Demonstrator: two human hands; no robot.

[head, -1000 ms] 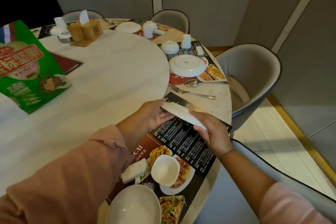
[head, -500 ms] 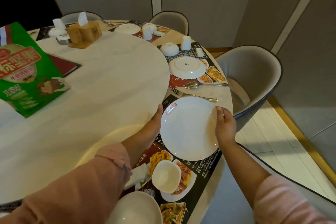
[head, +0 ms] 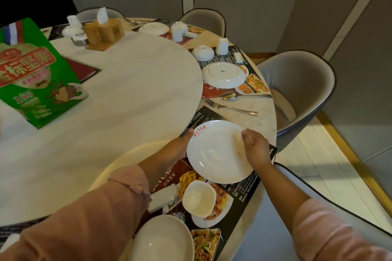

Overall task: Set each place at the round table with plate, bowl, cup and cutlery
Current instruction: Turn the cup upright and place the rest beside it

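A white plate (head: 216, 152) with a red logo lies face up on the dark printed placemat (head: 239, 195) at the near place. My left hand (head: 180, 146) grips its left rim. My right hand (head: 255, 148) rests on its right part with fingers curled. Below the plate sits a small white bowl (head: 199, 198), right way up, and a larger bowl (head: 163, 239) stands at the bottom edge. A white rest (head: 163, 199) lies left of the small bowl. At the neighbouring place lie an upturned plate (head: 224, 75), a spoon (head: 244, 96) and a fork (head: 231, 108).
A raised white turntable (head: 106, 101) fills the table's middle, bearing a green snack bag (head: 31, 74) and a wooden tissue box (head: 104, 33). Upturned bowl (head: 203, 53) and cup (head: 222, 46) stand at the far place. Grey chairs (head: 301, 91) ring the table.
The plate was held tilted and edge-on between both hands, then turned face up, and now lies flat on the placemat. My right hand moved from its rim onto its right side.
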